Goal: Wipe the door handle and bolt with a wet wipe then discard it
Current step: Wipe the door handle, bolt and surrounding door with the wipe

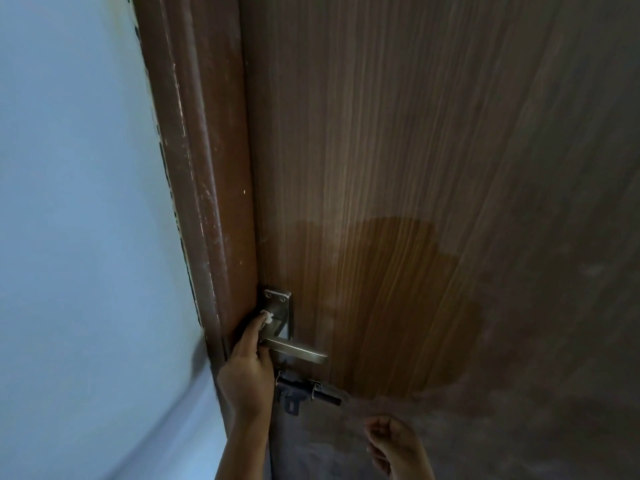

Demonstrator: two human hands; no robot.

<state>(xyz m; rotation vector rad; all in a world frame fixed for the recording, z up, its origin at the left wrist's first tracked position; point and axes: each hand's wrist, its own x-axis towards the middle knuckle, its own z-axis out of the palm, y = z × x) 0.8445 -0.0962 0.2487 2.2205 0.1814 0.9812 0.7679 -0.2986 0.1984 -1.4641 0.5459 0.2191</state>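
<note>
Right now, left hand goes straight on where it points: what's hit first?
The left hand, pinching the wet wipe, points up the backplate; it likely meets that plate's screwed top first. Depth unclear.

My left hand (247, 370) reaches up, forearm extended, fingertips pinching a wet wipe (267, 317). Below and right of that grip, my right hand (394, 445) hangs loosely curled.

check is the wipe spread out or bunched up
Bunched up: the wipe is a small white wad pinched by the left hand at the handle plate.
</note>
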